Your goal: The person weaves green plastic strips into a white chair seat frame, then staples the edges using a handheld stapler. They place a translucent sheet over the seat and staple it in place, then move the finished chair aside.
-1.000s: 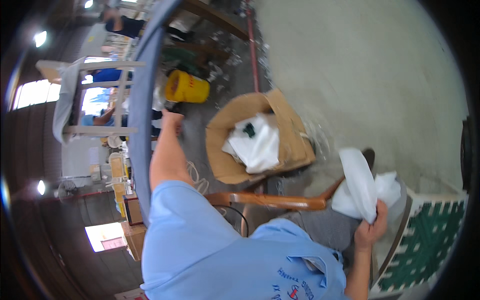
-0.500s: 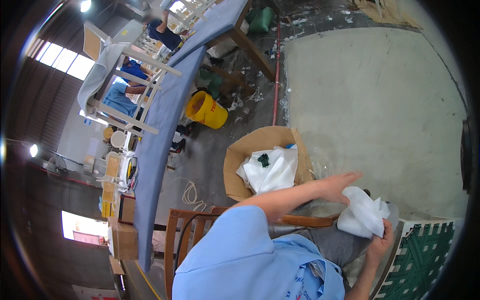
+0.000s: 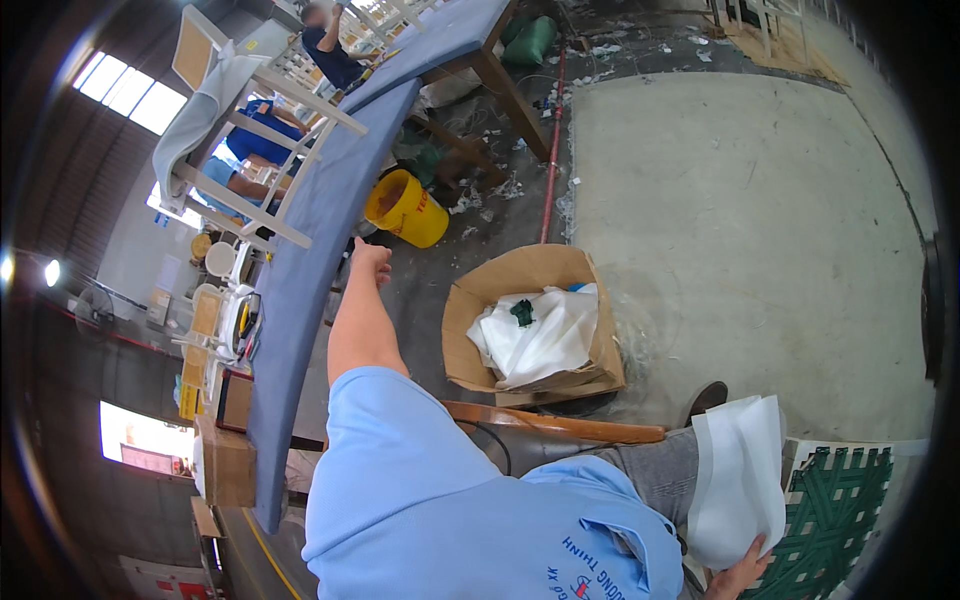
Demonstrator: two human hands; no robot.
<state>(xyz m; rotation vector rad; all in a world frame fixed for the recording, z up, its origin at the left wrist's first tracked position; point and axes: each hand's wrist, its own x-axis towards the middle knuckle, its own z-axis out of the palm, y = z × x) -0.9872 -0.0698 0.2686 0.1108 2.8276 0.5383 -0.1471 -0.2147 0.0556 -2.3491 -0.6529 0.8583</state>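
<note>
My left hand (image 3: 371, 261) reaches far out beside the edge of the long blue-covered table (image 3: 320, 300). One finger points out while the others look partly curled, and nothing shows in it. Low on the right, my right hand (image 3: 742, 573) grips the bottom end of a white soft sheet (image 3: 738, 480). This sheet, with a second layer behind it, lies over my grey-trousered leg (image 3: 650, 470). Beside it leans a white frame woven with green straps (image 3: 840, 510). In front of me an open cardboard box (image 3: 470, 335) holds crumpled white sheeting (image 3: 550, 335) with a small dark green piece (image 3: 522, 313) on top.
A yellow bucket (image 3: 425, 222) stands by the table. On the table is an upturned white chair (image 3: 275, 130); other people (image 3: 335, 55) work beyond it. A wooden armrest (image 3: 560, 423) lies between me and the box. A large pale sheet (image 3: 740, 230) covers the floor on the right.
My left hand has left the white sheet and swung far to the left toward the table. The bunched sheet now hangs flatter over my leg, and my right hand is lower.
</note>
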